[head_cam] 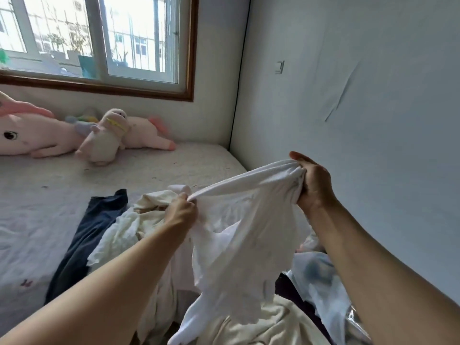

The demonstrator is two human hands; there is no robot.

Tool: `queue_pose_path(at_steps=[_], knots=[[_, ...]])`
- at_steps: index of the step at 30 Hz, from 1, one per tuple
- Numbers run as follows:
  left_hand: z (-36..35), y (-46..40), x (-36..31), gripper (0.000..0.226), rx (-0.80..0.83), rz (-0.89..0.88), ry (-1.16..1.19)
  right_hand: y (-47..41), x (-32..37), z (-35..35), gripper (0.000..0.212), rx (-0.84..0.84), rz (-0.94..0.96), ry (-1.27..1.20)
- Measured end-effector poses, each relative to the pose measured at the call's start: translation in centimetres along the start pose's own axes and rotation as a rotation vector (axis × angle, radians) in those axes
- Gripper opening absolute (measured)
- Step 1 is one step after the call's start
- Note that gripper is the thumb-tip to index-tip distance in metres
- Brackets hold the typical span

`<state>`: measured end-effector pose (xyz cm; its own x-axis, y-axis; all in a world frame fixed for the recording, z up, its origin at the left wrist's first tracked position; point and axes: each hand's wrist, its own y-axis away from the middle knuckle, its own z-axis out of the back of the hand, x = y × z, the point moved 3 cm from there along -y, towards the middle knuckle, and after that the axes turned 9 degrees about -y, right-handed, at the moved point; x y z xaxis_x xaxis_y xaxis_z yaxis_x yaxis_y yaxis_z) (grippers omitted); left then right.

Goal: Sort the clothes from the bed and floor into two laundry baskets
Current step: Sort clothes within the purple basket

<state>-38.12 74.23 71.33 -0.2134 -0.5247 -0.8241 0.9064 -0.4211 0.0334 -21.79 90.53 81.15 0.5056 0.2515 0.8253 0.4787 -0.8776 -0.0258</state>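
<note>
Hands hold a white garment (239, 235) stretched above the bed's (174, 170) near right corner. Left hand (181, 210) pinches one end of its top edge; right hand (315, 181), higher, has its grip closed round the bunched other end. Under it lie cream clothes (149, 207), with navy trousers (87, 235) just left. Plush toys (104, 138) line the far edge under the window (99, 38).

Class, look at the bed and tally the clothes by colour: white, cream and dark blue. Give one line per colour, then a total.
White: 1, the white garment held up by the left hand and right hand.
Cream: 2, the cream garment and the cream knit.
Dark blue: 1, the trousers.
Total: 4 that can be told apart; the heap at lower right is unclear.
</note>
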Motion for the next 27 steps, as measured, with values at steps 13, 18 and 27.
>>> queue_pose_path(at_steps=[13,18,27], knots=[[8.2,2.0,-3.5,0.028,-0.02,-0.097,0.092,3.4,-6.7,-2.3,0.016,0.101,-0.178,0.103],[11.2,4.8,-0.4,0.041,0.256,-0.065,-0.071,6.4,-8.2,-8.0,0.02,0.262,-0.261,0.046],[16.8,8.1,5.6,0.055,0.248,0.01,-0.189,13.8,-12.0,-16.0,0.03,0.482,-0.449,-0.019]])
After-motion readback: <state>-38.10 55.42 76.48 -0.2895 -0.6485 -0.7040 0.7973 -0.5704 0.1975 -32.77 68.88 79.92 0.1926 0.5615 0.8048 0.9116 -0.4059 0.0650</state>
